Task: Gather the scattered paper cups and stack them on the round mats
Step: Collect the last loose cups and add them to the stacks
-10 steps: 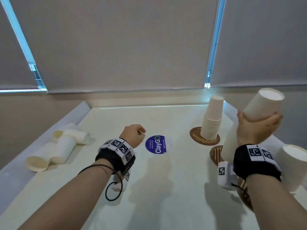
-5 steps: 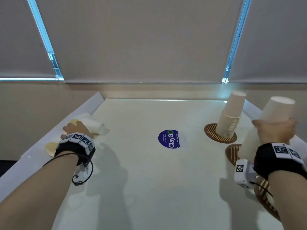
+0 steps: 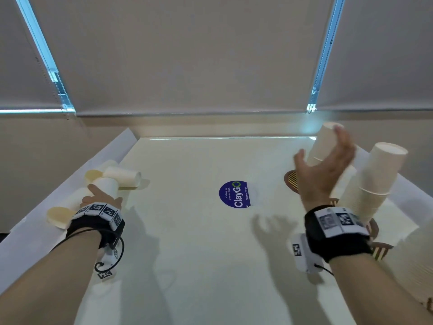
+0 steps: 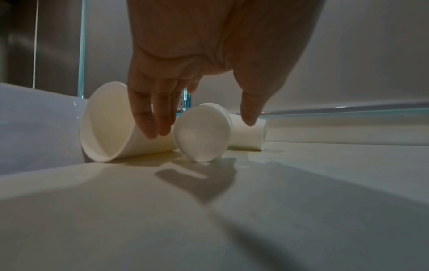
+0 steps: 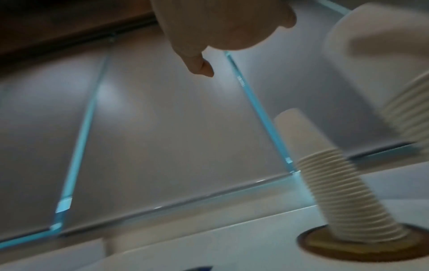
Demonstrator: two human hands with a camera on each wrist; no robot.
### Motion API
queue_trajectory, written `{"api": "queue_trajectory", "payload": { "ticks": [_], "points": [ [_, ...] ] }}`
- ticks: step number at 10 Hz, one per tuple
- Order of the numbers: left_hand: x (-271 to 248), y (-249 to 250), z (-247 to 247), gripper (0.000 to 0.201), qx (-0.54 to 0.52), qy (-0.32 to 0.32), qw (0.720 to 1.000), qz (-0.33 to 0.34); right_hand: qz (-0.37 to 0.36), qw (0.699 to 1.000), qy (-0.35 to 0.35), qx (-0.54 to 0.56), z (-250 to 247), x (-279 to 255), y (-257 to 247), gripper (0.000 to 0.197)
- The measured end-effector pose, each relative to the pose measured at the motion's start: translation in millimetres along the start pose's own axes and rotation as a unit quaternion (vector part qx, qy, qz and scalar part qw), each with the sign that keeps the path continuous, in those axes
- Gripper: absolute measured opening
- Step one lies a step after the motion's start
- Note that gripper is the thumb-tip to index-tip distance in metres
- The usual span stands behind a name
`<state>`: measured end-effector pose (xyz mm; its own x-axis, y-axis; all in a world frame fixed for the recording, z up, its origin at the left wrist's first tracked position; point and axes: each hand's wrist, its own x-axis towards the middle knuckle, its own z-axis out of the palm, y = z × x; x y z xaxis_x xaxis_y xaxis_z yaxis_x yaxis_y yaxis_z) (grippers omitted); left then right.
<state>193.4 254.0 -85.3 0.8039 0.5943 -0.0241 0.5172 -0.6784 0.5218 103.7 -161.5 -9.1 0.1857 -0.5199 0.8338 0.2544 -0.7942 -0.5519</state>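
Observation:
Several white paper cups lie on their sides at the table's left edge. One cup point(image 4: 202, 132) points its base at the left wrist camera, a second point(image 4: 109, 124) shows its mouth, and a third point(image 4: 248, 135) lies behind. My left hand point(image 3: 103, 195) hovers over them with straight fingers and thumb spread either side of the middle cup point(image 3: 106, 186), gripping nothing. My right hand point(image 3: 323, 158) is open in the air in front of the far cup stack point(image 3: 324, 144). That stack stands on a round mat point(image 3: 290, 181). A taller stack point(image 3: 375, 179) stands free on a nearer mat point(image 3: 372, 227).
A third stack point(image 3: 412, 266) fills the bottom right corner beside another mat point(image 3: 379, 252). A blue round sticker point(image 3: 236, 194) marks the table's middle. Raised white borders point(image 3: 121, 146) run along the table's sides, and a blind-covered wall stands behind.
My right hand has let go of the tall stack, which now stands on its mat, and has opened and moved left. My left hand stays at the scattered cups, spread over one.

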Motion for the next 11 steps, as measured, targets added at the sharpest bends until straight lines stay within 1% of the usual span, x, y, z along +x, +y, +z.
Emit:
{"api": "queue_trajectory", "payload": {
  "ticks": [1,2,3,4,5,6,7,8,9,10,11],
  "points": [
    [0.0,-3.8,0.5,0.066,-0.023,-0.001,1.000,-0.012,-0.048,0.989,-0.128,0.058,22.0,-35.7,-19.5,0.053],
    [-1.7,0.3,3.2,0.059,-0.035,0.008,0.999,-0.018,-0.074,0.957,-0.270,0.077,36.4,-69.8,-32.1,0.047],
    [-22.5,18.4,-13.6,0.054,-0.052,0.020,0.998,0.039,-0.100,0.900,-0.418,0.067,47.0,-90.5,-48.8,0.060],
    [-56.1,40.0,-32.6,0.065,-0.095,-0.067,0.979,0.166,-0.118,0.833,-0.539,0.046,57.9,-101.7,-72.0,0.086],
    [-86.6,57.3,-43.8,0.058,-0.210,-0.182,0.927,0.252,-0.087,0.794,-0.601,0.031,67.3,-110.6,-90.7,0.103],
    [-97.2,65.3,-45.4,0.035,-0.248,-0.258,0.893,0.273,-0.011,0.781,-0.624,0.022,70.0,-111.2,-96.5,0.087],
    [-80.0,57.2,-44.4,0.053,-0.208,-0.220,0.915,0.268,0.019,0.783,-0.622,0.007,67.8,-108.1,-91.8,0.078],
    [-40.1,34.2,-44.6,0.038,0.022,-0.001,0.975,0.219,0.037,0.766,-0.641,-0.009,65.1,-109.1,-83.0,0.079],
    [-5.6,-2.9,-46.6,0.041,0.220,0.016,0.964,0.147,0.070,0.764,-0.641,-0.009,62.5,-109.2,-75.6,0.078],
    [4.9,-26.6,-41.9,0.044,0.261,-0.048,0.959,0.100,0.089,0.761,-0.642,-0.009,62.2,-108.3,-70.7,0.077],
    [-4.6,-23.7,-43.8,0.039,0.256,-0.017,0.961,0.106,0.108,0.755,-0.647,0.017,62.7,-106.0,-66.4,0.079]
  ]
}}
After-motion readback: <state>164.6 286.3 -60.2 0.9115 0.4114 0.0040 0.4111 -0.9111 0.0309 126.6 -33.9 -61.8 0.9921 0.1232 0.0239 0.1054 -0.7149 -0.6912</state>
